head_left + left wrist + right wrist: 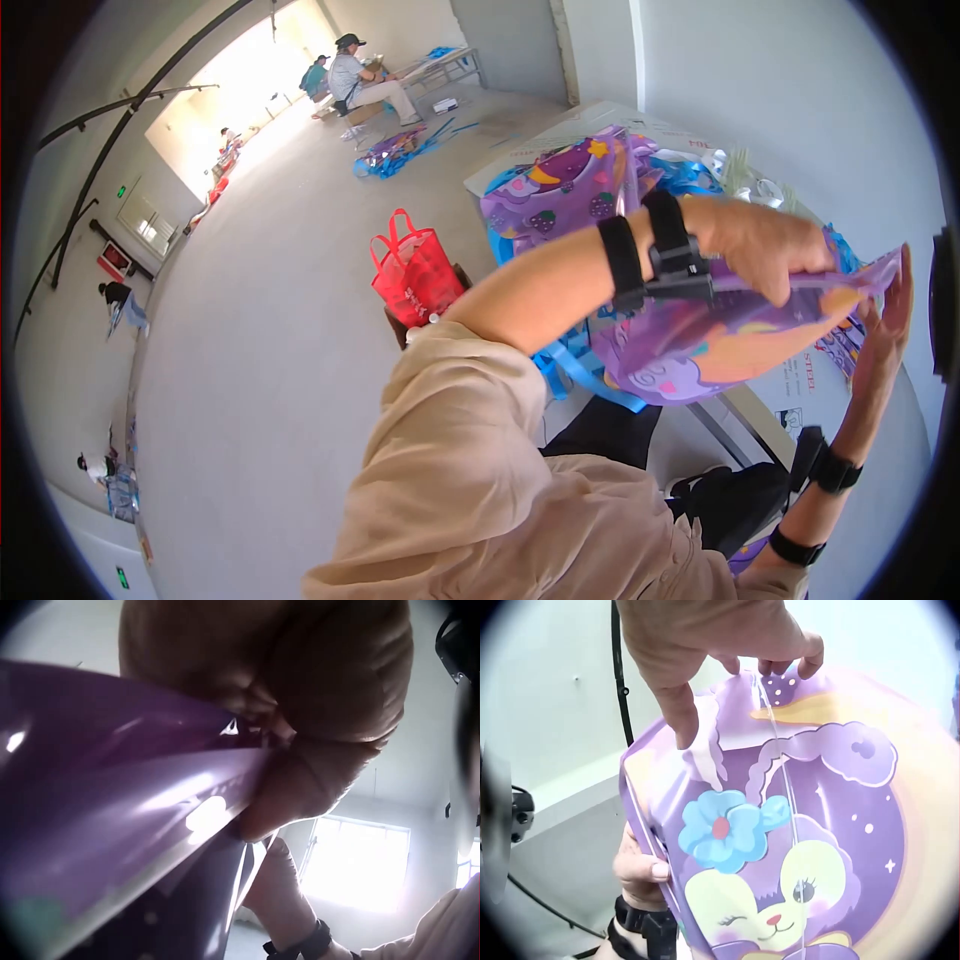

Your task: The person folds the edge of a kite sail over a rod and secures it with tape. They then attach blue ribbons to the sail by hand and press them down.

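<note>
A shiny purple bag with a cartoon print spans both hands above the table. My left hand pinches its edge; the right wrist view shows the left thumb against the bag's side. At the far right in the head view, my right hand grips the bag's other end. From its own camera, the right hand has its thumb on the printed face and fingers bent at the top edge. The left wrist view has my left hand close above the glossy bag.
Another purple bag and blue straps lie on the table. A red tote stands left of it. People sit farther back, near more bags on the floor. A wall rises behind the table.
</note>
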The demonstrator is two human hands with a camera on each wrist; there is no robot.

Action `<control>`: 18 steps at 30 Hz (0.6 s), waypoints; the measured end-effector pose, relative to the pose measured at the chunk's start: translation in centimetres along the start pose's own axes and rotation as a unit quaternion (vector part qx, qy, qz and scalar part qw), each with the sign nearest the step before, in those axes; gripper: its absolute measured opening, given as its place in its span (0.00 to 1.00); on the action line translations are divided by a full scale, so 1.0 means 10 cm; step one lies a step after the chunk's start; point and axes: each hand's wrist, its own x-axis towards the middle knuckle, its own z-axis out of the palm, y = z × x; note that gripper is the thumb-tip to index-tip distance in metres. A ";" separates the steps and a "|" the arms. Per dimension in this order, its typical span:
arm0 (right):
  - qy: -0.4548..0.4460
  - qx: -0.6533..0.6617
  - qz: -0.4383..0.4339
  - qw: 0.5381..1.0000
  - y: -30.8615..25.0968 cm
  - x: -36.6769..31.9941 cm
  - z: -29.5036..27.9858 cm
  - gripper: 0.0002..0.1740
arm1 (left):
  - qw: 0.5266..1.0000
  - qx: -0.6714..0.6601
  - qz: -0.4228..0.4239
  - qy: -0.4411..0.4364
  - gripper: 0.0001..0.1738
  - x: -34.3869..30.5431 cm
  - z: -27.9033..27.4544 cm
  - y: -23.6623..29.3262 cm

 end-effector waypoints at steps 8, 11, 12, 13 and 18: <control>0.009 -0.150 -0.150 0.977 -0.22 0.67 0.00 0.49 | 0.995 -0.049 -0.085 0.015 0.18 -0.13 -0.73 0.36; -0.057 -0.095 -0.074 0.991 -0.32 0.86 -0.11 0.40 | 0.993 -0.067 -0.084 0.053 0.20 -0.21 -0.76 0.42; -0.089 -0.066 -0.033 0.993 -0.36 0.90 -0.15 0.36 | 0.990 -0.071 -0.090 0.081 0.21 -0.24 -0.76 0.43; -0.119 -0.038 0.007 0.992 -0.39 0.94 -0.18 0.33 | 0.989 -0.096 -0.066 0.093 0.18 -0.26 -0.74 0.42; -0.092 0.091 0.070 0.989 -0.62 0.83 -0.25 0.12 | 0.961 0.228 -0.070 0.137 0.16 -0.11 -0.81 0.16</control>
